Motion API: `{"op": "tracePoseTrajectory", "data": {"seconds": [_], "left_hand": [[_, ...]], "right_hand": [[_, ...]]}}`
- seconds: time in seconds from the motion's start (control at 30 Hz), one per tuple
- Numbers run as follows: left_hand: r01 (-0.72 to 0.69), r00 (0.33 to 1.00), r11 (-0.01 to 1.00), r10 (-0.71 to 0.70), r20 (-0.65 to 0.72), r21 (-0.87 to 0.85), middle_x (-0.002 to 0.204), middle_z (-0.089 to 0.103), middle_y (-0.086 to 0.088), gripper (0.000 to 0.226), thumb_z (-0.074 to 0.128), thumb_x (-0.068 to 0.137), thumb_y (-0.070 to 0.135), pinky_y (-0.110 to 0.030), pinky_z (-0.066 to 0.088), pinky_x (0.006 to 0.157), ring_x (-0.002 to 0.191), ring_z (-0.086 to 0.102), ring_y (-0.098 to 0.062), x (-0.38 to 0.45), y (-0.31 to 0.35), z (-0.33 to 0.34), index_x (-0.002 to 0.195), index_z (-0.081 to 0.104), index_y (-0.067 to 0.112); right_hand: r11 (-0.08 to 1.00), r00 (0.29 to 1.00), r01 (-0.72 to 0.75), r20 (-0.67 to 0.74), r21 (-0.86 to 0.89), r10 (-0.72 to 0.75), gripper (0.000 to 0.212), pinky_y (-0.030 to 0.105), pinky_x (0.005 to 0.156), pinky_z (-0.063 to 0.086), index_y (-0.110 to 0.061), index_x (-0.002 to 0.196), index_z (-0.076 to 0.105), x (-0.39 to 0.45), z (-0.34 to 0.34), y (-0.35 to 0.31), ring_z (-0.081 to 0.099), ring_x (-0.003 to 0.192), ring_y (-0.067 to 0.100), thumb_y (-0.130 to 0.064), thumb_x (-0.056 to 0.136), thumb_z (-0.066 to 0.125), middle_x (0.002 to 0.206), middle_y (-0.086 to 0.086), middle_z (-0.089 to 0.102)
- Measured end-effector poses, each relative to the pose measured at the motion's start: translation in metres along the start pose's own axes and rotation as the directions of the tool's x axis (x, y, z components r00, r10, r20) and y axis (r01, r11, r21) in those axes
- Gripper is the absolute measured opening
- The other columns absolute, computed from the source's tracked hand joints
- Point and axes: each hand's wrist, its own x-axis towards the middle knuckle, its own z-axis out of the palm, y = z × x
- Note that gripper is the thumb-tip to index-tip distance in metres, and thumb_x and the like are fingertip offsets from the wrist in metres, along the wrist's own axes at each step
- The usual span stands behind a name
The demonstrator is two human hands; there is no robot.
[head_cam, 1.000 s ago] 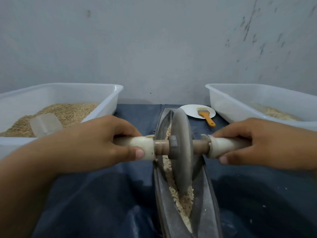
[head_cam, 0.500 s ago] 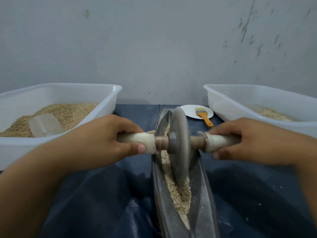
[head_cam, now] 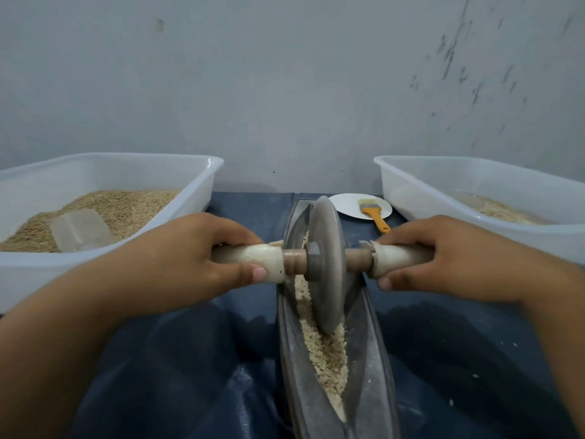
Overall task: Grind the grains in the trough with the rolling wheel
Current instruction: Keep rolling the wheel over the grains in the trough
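A grey stone rolling wheel [head_cam: 327, 264] stands upright in the long narrow metal trough [head_cam: 370, 359], which runs away from me down the middle. Crushed pale grains [head_cam: 326, 353] lie along the trough's bottom, in front of and behind the wheel. A wooden axle passes through the wheel, with a cream handle on each side. My left hand [head_cam: 193, 255] grips the left handle. My right hand [head_cam: 440, 255] grips the right handle. The wheel's lower rim sits in the grains.
A white plastic tub [head_cam: 202, 185] at the left holds whole grains and a clear scoop [head_cam: 80, 229]. Another white tub [head_cam: 408, 191] at the right holds some grain. A white plate [head_cam: 348, 202] with an orange-handled brush [head_cam: 375, 215] lies behind the trough. A blue cloth [head_cam: 177, 359] covers the table.
The wheel has rolled away from me along the trough, both hands moving forward with its handles. More crushed grain shows in the near part of the trough.
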Motion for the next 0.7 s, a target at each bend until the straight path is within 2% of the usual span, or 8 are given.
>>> {"op": "tracePoseTrajectory", "data": {"seconds": [0.1,0.17,0.23,0.33,0.43,0.5,0.6,0.7], "left_hand": [[-0.052,0.993,0.998,0.055,0.106,-0.032,0.086,0.068,0.022,0.04,0.055,0.066,0.075,-0.028,0.052,0.069,0.075,0.065,-0.001,-0.008,0.0,-0.011,0.101,0.064,0.058],[-0.083,0.987,0.995,0.089,0.133,-0.051,0.081,0.068,0.023,0.044,0.052,0.063,0.078,-0.018,0.049,0.06,0.067,0.063,0.001,-0.014,0.0,-0.014,0.102,0.062,0.061],[-0.084,0.989,0.995,0.089,0.119,-0.047,0.08,0.067,0.024,0.045,0.05,0.063,0.08,-0.017,0.047,0.057,0.065,0.062,0.003,-0.013,0.0,-0.014,0.102,0.061,0.062],[-0.045,0.999,0.999,0.044,0.03,0.015,0.09,0.068,0.024,0.045,0.049,0.067,0.081,-0.032,0.052,0.071,0.077,0.064,0.001,-0.005,-0.003,-0.006,0.105,0.06,0.06],[-0.014,0.996,0.992,0.026,-0.089,0.125,0.085,0.065,0.025,0.039,0.049,0.073,0.073,-0.024,0.046,0.069,0.08,0.057,0.005,0.001,-0.002,0.005,0.107,0.058,0.056],[-0.003,0.994,0.987,0.021,-0.111,0.163,0.083,0.063,0.026,0.036,0.051,0.073,0.066,-0.019,0.041,0.065,0.081,0.055,0.007,0.002,-0.001,0.007,0.105,0.059,0.054],[-0.037,0.998,0.998,0.039,-0.045,0.059,0.084,0.065,0.024,0.03,0.054,0.076,0.068,-0.023,0.044,0.065,0.077,0.06,0.002,-0.003,-0.002,-0.002,0.1,0.064,0.053],[-0.09,0.991,0.993,0.097,0.095,-0.078,0.087,0.069,0.018,0.042,0.053,0.068,0.073,-0.033,0.052,0.07,0.077,0.065,-0.005,-0.009,-0.001,-0.014,0.102,0.065,0.054]], "right_hand": [[0.999,0.98,0.015,0.199,0.036,-0.022,0.055,0.016,0.057,0.045,-0.048,0.099,0.071,-0.014,-0.014,0.002,0.063,0.065,0.003,-0.078,0.053,0.074,0.078,-0.01,0.07],[0.996,0.948,0.006,0.316,0.086,-0.033,0.059,0.017,0.054,0.046,-0.037,0.098,0.074,-0.019,-0.018,0.002,0.064,0.061,0.006,-0.08,0.057,0.074,0.074,-0.002,0.071],[0.995,0.936,-0.004,0.351,0.103,-0.032,0.059,0.019,0.057,0.048,-0.033,0.098,0.075,-0.017,-0.018,0.003,0.066,0.062,0.009,-0.078,0.06,0.075,0.076,0.001,0.071],[1.0,0.984,0.015,0.177,0.021,-0.019,0.058,0.02,0.06,0.047,-0.046,0.1,0.071,-0.006,-0.009,0.009,0.062,0.065,0.002,-0.08,0.054,0.071,0.079,-0.01,0.069],[0.998,0.998,0.012,-0.057,-0.066,-0.016,0.043,0.028,0.075,0.053,-0.059,0.1,0.062,0.006,0.007,0.007,0.061,0.078,-0.004,-0.064,0.059,0.077,0.088,-0.026,0.066],[0.997,0.996,0.01,-0.09,-0.073,-0.017,0.038,0.03,0.077,0.053,-0.057,0.098,0.062,0.009,0.01,0.005,0.059,0.08,-0.005,-0.057,0.064,0.078,0.087,-0.028,0.064],[0.999,0.998,-0.02,0.067,-0.028,0.022,0.041,0.024,0.069,0.051,-0.051,0.096,0.068,-0.003,-0.004,0.005,0.063,0.071,-0.001,-0.068,0.059,0.077,0.081,-0.018,0.068],[0.997,0.951,-0.007,0.309,0.071,-0.015,0.056,0.016,0.058,0.048,-0.037,0.092,0.072,-0.017,-0.017,0.001,0.065,0.062,0.005,-0.08,0.057,0.072,0.079,-0.006,0.073]]}}
